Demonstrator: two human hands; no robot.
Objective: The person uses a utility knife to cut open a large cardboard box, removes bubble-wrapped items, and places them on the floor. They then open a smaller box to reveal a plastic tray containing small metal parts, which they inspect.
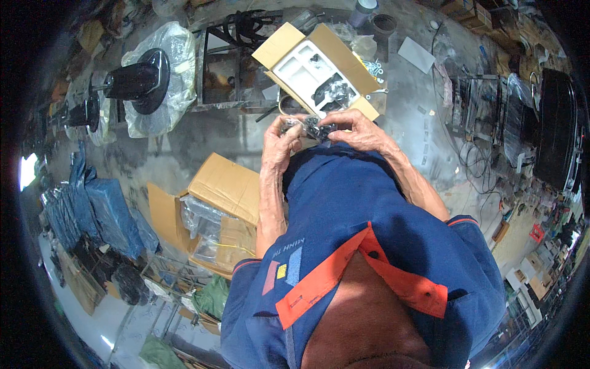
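My left hand [280, 140] and my right hand [356, 130] meet just above my lap, fingers closed. Pinched between them is a small see-through plastic bag [314, 128] with dark parts inside; their exact kind cannot be made out. Directly beyond the hands stands an open cardboard box [349, 56], flaps spread. A white foam tray [299, 66] with moulded compartments fills it. In the tray's near compartment lies a black part [329, 91] in plastic wrap, and a smaller dark piece [316, 59] sits in another.
At lower left, another open cardboard box [224, 184] holds plastic wrapping. Black round-based parts [150, 81] rest on plastic-covered stands to the left. A dark metal frame [212, 101] stands beside the foam-lined box. Cables [476, 163] lie on the floor at right.
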